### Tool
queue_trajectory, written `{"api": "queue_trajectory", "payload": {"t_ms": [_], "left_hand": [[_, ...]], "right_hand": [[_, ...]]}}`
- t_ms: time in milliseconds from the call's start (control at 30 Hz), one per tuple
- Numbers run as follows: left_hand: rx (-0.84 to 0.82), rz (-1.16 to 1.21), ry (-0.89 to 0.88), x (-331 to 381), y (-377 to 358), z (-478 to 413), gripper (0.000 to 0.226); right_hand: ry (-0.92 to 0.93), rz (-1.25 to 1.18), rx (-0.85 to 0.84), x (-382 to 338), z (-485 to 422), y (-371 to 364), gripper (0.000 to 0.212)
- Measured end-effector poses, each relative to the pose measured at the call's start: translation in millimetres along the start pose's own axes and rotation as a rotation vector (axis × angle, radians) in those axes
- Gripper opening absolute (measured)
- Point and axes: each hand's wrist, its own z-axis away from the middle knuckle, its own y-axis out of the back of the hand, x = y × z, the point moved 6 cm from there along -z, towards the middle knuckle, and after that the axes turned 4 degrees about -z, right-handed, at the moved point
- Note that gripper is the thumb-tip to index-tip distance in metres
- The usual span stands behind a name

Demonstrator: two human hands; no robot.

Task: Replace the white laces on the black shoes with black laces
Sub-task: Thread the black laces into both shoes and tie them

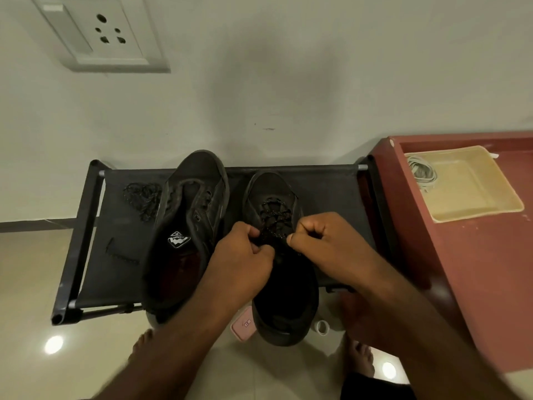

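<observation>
Two black shoes stand on a black fabric rack (331, 192). The right shoe (285, 307) carries a black speckled lace (272, 212) crossed through its eyelets. My left hand (245, 255) and my right hand (323, 238) pinch the two ends of that lace over the shoe's tongue, fingers curled. The left shoe (184, 226) has no lace, its eyelets bare and its tongue open. A second black lace (142, 199) lies bundled on the rack left of it. The white laces (422, 173) sit coiled in a cream tray (473, 194).
The tray rests on a red-brown table (473, 261) right of the rack. A pink object (243, 327) and a small white one (321, 326) lie on the tiled floor under the rack's front. My bare feet stand below. A wall socket (101, 33) is upper left.
</observation>
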Motion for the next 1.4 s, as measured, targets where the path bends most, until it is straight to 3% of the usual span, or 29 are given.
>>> {"api": "queue_trajectory", "payload": {"t_ms": [133,233,300,400,467,533,633,700,767,867,933,1000,1100,1400], "left_hand": [[0.018,-0.141,0.016,0.3,-1.6,-1.5,0.011],[0.065,-0.198,-0.024,5.7,0.3,-1.5,0.015],[0.088,-0.111,-0.064,11.6,3.3,-1.3,0.018],[0.079,0.441,-0.002,22.0,14.6,2.0,0.012],[-0.039,0.999,0.017,32.7,16.0,6.1,0.024],[-0.140,1.379,-0.044,43.2,22.0,10.1,0.041],[-0.130,1.569,-0.090,47.3,37.0,11.2,0.057],[0.001,1.603,-0.068,35.6,47.0,5.4,0.046],[0.099,1.620,-0.047,22.6,52.9,0.6,0.042],[0.137,1.410,-0.098,18.1,46.7,0.9,0.046],[0.156,1.008,-0.169,26.2,34.8,6.4,0.038],[0.103,0.663,-0.272,40.4,17.8,15.4,0.030],[-0.027,0.559,-0.348,48.6,1.8,22.8,0.022],[0.046,0.193,-0.460,42.0,11.4,7.4,0.027]], "right_hand": [[0.014,0.006,0.045,-2.0,-0.8,2.2,0.012],[0.092,-0.010,0.150,-8.3,0.9,6.6,0.020],[0.134,-0.084,0.225,-14.6,2.6,8.8,0.022],[0.121,-0.251,0.247,-23.2,5.0,8.4,0.017],[0.093,-0.291,0.202,-28.6,5.7,3.9,0.015],[0.052,-0.340,0.067,-34.0,6.3,-7.5,0.025],[0.041,-0.342,-0.103,-36.2,6.6,-17.9,0.033],[0.069,-0.403,-0.005,-32.7,3.1,-5.2,0.024],[0.105,-0.685,0.176,-25.4,0.9,19.5,0.019],[0.102,-1.047,0.390,-8.5,1.2,46.4,0.015],[0.043,-0.927,0.436,-5.9,3.4,46.6,0.015],[0.038,-0.647,0.353,-13.7,4.3,34.9,0.010],[0.064,-0.332,0.126,-22.9,3.5,10.7,0.010],[0.105,-0.170,-0.022,-21.8,6.0,1.7,0.038]]}}
